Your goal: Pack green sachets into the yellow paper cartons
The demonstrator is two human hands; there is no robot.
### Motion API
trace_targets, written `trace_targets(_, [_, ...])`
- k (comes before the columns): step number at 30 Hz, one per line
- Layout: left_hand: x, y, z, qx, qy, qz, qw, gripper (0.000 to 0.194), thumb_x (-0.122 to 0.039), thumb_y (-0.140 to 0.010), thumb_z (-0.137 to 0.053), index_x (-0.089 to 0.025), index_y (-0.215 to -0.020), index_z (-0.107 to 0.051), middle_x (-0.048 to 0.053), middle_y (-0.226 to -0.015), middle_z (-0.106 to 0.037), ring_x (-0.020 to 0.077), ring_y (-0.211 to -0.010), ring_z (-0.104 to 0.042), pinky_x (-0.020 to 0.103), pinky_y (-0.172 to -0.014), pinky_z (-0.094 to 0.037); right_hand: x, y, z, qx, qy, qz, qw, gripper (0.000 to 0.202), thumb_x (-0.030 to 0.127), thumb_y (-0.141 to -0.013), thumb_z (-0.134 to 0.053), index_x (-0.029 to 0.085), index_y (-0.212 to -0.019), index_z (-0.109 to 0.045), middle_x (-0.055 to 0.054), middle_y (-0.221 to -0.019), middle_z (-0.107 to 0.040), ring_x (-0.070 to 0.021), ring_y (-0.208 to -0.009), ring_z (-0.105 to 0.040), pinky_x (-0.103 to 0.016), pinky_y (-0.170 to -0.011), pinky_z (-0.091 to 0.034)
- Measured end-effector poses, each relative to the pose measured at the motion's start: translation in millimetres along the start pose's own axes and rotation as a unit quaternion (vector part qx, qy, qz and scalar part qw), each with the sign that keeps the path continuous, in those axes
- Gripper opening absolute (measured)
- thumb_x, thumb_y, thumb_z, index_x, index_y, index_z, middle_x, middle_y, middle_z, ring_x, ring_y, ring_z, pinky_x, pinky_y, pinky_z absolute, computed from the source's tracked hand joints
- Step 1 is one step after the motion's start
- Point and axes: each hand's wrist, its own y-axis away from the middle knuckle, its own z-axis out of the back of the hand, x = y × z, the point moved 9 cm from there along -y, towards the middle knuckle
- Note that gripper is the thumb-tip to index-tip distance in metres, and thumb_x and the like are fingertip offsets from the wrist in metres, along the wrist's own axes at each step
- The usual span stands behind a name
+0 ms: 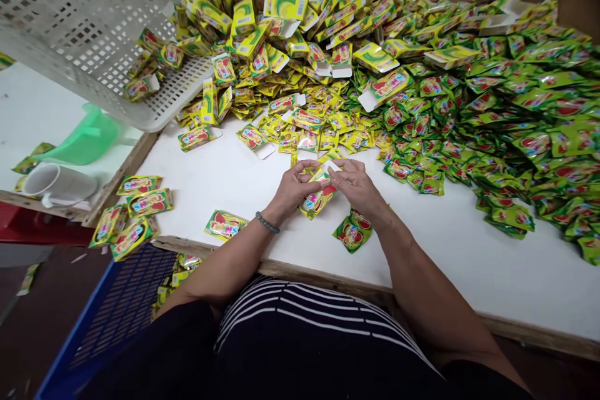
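Between both hands is a small yellow-green box [315,201], tilted over the white table, with a white flap at its upper end. My left hand [299,185], with a beaded bracelet [267,222] at the wrist, pinches the box from the left. The fingers of my right hand [355,184] are closed on its upper right end by the flap. A green sachet pair [352,231] lies below my right hand. Another closed box [225,225] rests left of it, near my left forearm. Small yellow sachets [347,131] are heaped just beyond the hands.
A heap of boxes [290,6] fills the back, and a large pile of green sachets [539,106] the right. A tilted white basket [89,81], green scoop [87,137] and white mug [59,182] are at left. Several boxes [145,202] lie beside a blue crate [117,306].
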Motion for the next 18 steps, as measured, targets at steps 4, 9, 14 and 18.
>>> trace_targets(4, [-8,-1,-4.9,0.002,-0.004,-0.035,0.999,0.065,-0.036,-0.055,-0.086,-0.02,-0.109,-0.055,-0.005,-0.063,-0.063,0.0097,-0.051,-0.056,0.021,-0.051,-0.041,-6,-1,9,-0.046,-0.061,-0.017,0.997,0.032,0.055,-0.083,-0.058,0.026,-0.077,-0.072,-0.005,-0.114,-0.064,-0.0257,-0.12,-0.045,-0.046,-0.107,-0.037])
trace_targets(9, [-20,-2,-0.4,-0.012,0.019,-0.078,0.997,0.058,-0.042,-0.061,-0.081,-0.021,-0.107,-0.053,-0.006,-0.063,-0.061,0.0084,-0.05,-0.053,0.02,-0.051,-0.039,-9,0,2,-0.073,-0.206,-0.028,0.975,0.035,0.051,-0.076,-0.067,0.024,-0.097,-0.068,-0.003,-0.095,-0.067,-0.0186,-0.087,-0.061,-0.034,-0.08,-0.052])
trace_targets(14, [-12,-2,-0.3,0.028,-0.001,-0.041,0.999,0.051,-0.041,-0.059,-0.082,-0.019,-0.096,-0.054,-0.006,-0.059,-0.058,0.0072,-0.046,-0.05,0.019,-0.048,-0.036,-2,3,-8,-0.044,-0.159,-0.037,0.986,0.026,0.047,-0.081,-0.061,0.022,-0.081,-0.069,-0.001,-0.076,-0.066,-0.0182,-0.078,-0.062,-0.032,-0.075,-0.051])
trace_targets(18, [-8,-1,-5.2,0.053,-0.021,-0.032,0.998,0.056,-0.038,-0.06,-0.082,-0.02,-0.102,-0.05,-0.009,-0.054,-0.055,0.0071,-0.043,-0.049,0.019,-0.047,-0.035,-8,5,0,-0.073,-0.197,-0.074,0.975,0.036,0.044,-0.076,-0.067,0.025,-0.106,-0.067,0.001,-0.08,-0.07,-0.0174,-0.071,-0.063,-0.031,-0.067,-0.052])
